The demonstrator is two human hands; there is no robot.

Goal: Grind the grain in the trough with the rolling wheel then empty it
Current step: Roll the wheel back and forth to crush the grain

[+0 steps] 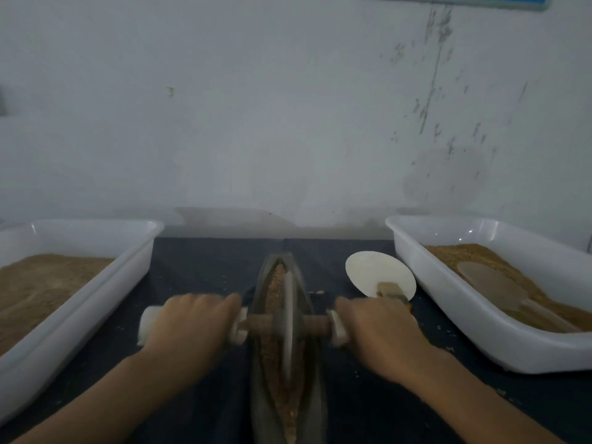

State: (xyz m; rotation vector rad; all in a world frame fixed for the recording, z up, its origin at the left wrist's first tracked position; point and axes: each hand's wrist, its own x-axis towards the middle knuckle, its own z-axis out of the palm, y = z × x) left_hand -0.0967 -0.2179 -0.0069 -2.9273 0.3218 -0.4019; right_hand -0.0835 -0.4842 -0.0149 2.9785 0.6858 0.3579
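Note:
A long, narrow dark trough [315,318] runs away from me down the middle of the dark table, and brown grain [276,294] lies along its groove. The thin rolling wheel [287,325] stands on edge in the groove on a brown wooden axle with white-wrapped handle ends. My left hand [192,322] grips the left handle. My right hand [376,328] grips the right handle. Both hands cover most of the handles.
A white tub [105,277] of fine brown meal stands at the left. A second white tub [448,296] at the right holds brown grain and a wooden spoon [499,290]. A white dish with a brush [378,272] sits behind my right hand. A wall stands close behind.

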